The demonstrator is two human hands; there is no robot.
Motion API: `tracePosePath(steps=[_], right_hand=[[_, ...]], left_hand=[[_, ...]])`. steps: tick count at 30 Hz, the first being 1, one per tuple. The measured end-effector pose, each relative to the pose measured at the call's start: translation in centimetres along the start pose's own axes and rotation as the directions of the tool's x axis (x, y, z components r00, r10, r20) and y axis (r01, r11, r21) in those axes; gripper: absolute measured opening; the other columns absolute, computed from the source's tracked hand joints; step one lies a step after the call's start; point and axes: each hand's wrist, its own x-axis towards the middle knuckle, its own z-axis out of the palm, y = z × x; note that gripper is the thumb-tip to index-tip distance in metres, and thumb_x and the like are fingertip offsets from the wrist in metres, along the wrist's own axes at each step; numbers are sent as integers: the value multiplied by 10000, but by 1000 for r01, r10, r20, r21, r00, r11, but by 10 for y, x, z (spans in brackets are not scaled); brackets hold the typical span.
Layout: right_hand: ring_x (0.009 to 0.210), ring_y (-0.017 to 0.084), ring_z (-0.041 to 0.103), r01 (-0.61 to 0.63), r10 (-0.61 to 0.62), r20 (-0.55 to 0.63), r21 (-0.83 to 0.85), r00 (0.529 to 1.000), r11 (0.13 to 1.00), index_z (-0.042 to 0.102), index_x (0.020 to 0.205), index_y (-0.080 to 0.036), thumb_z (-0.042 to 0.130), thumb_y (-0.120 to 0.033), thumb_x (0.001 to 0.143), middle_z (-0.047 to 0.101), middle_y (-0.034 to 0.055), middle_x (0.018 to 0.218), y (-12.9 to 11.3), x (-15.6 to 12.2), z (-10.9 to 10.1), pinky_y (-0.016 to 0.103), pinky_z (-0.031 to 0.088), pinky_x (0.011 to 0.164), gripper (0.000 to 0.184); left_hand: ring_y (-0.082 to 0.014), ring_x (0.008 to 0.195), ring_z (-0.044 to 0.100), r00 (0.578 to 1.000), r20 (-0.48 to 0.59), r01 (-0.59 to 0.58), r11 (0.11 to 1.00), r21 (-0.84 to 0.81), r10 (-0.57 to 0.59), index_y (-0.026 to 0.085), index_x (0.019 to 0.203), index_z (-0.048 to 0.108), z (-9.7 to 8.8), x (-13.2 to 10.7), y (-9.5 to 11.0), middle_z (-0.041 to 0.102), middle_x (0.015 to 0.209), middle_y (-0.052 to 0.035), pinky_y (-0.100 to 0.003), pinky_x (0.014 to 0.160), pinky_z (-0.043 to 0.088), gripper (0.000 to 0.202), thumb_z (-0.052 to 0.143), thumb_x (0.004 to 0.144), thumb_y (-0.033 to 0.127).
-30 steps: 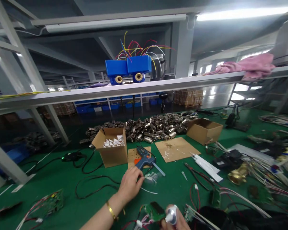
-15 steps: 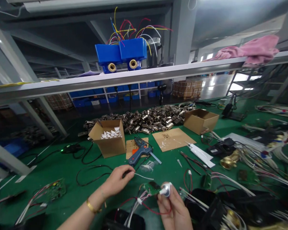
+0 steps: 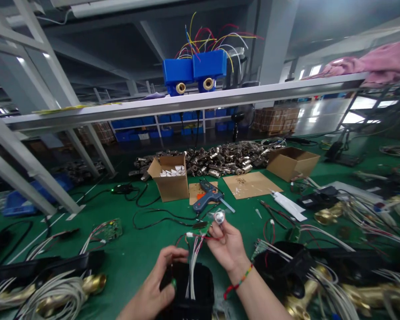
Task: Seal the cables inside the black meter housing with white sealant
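My left hand (image 3: 156, 284) grips the left side of a black box-shaped housing (image 3: 190, 289) at the near edge of the green table (image 3: 133, 253). White and red wires (image 3: 193, 262) rise out of the housing to a small green circuit board (image 3: 203, 227). Just above the housing, my right hand (image 3: 227, 245) holds that board together with a small silver round part (image 3: 219, 217) in its fingertips. A blue glue gun (image 3: 207, 198) lies on a cardboard sheet beyond the hands.
An open carton of white pieces (image 3: 169, 178) and a heap of metal fittings (image 3: 213, 161) sit farther back. Another carton (image 3: 293, 162) stands at right. Wired brass valves (image 3: 323, 284) crowd both near sides. A shelf rail (image 3: 193, 103) carries two blue boxes (image 3: 195, 72).
My left hand left the spot by the glue gun, drew back and took hold of the black housing. My right hand rose with the board and silver part. The view tilted down.
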Motion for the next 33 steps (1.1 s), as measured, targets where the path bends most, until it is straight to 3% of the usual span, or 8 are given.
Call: tracePosePath(steps=[3, 8, 12, 17, 20, 23, 28, 33], right_hand=[[454, 90, 174, -101, 100, 70, 9, 993, 995, 507, 655, -202, 771, -293, 741, 257, -117, 404, 5, 2, 8, 200, 318, 502, 292], [467, 72, 258, -329, 332, 179, -48, 926, 943, 550, 686, -181, 789, -294, 732, 385, -99, 461, 12, -10, 10, 235, 402, 587, 268], [503, 43, 342, -366, 385, 71, -193, 920, 910, 632, 822, -162, 818, -322, 710, 637, -22, 772, 7, -20, 1, 238, 413, 603, 270], [718, 127, 495, -352, 324, -147, -509, 935, 785, 696, 972, -170, 822, -438, 683, 639, 36, 970, -24, -44, -7, 262, 428, 620, 413], [860, 197, 515, -169, 41, -191, -722, 981, 670, 716, 948, -192, 761, -553, 713, 630, 52, 938, -43, -73, -3, 299, 434, 703, 433], [870, 218, 524, 128, -163, 77, -932, 984, 338, 721, 867, -227, 662, -491, 826, 620, 64, 925, -49, -107, 8, 321, 413, 742, 274], [848, 226, 527, 548, 79, 543, -822, 836, -154, 689, 888, -268, 578, -286, 886, 576, 63, 896, -31, -136, 27, 345, 426, 712, 113], [797, 208, 488, 712, 206, 690, -615, 694, -340, 638, 919, -225, 579, -269, 880, 555, 55, 871, -9, -132, 29, 331, 386, 663, 83]], left_hand=[[-360, 1412, 285, 992, 126, -16, 965, 263, -18, 368, 1282, 549, 0, -25, 22, 391, 1511, -88, -516, 1130, 262, 650, 664, 719, 670], [-323, 1405, 329, 983, 184, -114, 860, 498, 23, 482, 1225, 599, 20, -42, 56, 430, 1508, 11, -501, 1131, 265, 435, 663, 795, 485], [-369, 1326, 403, 994, 41, -111, 843, 526, 105, 423, 1239, 613, 41, -48, 64, 494, 1460, -35, -507, 1097, 266, 537, 653, 729, 583], [-368, 1330, 384, 998, 14, -56, 868, 493, 56, 407, 1251, 609, 46, -53, 66, 491, 1464, -21, -517, 1111, 226, 454, 579, 806, 491], [-377, 1347, 360, 1000, 26, 3, 901, 435, -16, 428, 1219, 625, 42, -53, 71, 497, 1457, -8, -554, 1140, 187, 480, 700, 746, 415], [-373, 1366, 343, 993, 53, 79, 922, 380, -107, 445, 1186, 640, 39, -52, 75, 510, 1444, -8, -585, 1162, 132, 493, 760, 714, 367], [-399, 1347, 349, 993, 2, 105, 919, 379, -114, 441, 1146, 667, 43, -52, 73, 567, 1384, -38, -597, 1144, 155, 565, 852, 613, 405], [-398, 1284, 415, 998, 25, 41, 853, 520, -63, 404, 1155, 670, 49, -54, 77, 601, 1325, -49, -544, 1092, 261, 506, 814, 670, 395]])
